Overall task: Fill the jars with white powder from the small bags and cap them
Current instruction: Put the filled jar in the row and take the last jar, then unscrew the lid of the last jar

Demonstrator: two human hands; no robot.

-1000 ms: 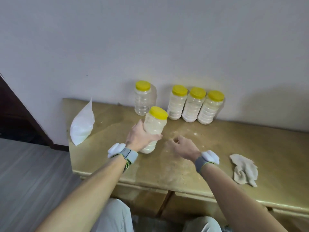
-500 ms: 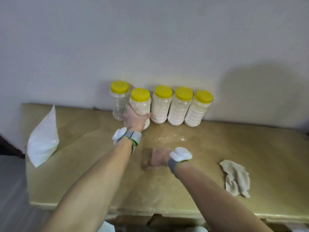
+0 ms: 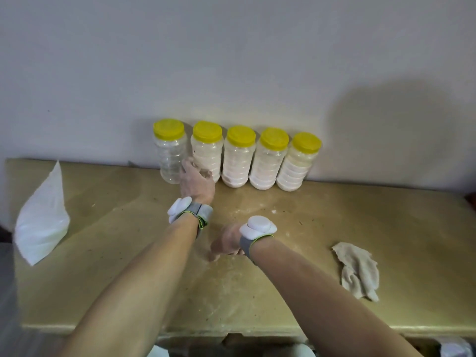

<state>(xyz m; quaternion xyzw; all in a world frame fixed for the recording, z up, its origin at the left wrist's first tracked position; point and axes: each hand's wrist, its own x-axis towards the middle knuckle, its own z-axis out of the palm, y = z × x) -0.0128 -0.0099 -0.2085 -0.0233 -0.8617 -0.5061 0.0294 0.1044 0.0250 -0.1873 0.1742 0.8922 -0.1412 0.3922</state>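
Note:
Five yellow-capped jars stand in a row against the wall. The leftmost jar [image 3: 170, 155] is clear and empty. The second jar [image 3: 208, 150] and the three to its right [image 3: 268, 161] hold white powder. My left hand [image 3: 197, 182] is low in front of the gap between the first and second jars, its fingers loose at their bases and blurred. My right hand [image 3: 226, 243] rests on the table with its fingers loosely curled, holding nothing. A bag of white powder [image 3: 41, 220] stands at the table's left end.
The wooden table [image 3: 360, 222] is dusted with spilled powder around my hands. A crumpled beige cloth [image 3: 358, 269] lies at the right. The wall is directly behind the jars. The table's front edge [image 3: 231, 328] is near my body.
My left hand carried a filled jar from mid-table to the back row, set it second from the left and loosened its grip. My right hand drew back toward me.

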